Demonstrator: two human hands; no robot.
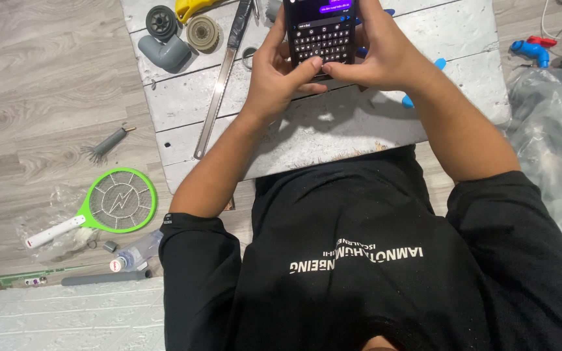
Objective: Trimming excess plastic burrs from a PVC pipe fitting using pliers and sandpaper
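A dark smartphone with a lit screen and on-screen keyboard is held over a white wooden board. My left hand wraps its left edge, thumb resting on the lower keys. My right hand holds the right edge, thumb also at the bottom of the screen. Both forearms come out of black sleeves.
On the board lie a long metal saw blade, a grey pipe elbow, round fittings and a yellow tool. On the floor are a green electric swatter, a small brush, a plastic bottle, blue parts and clear plastic bags.
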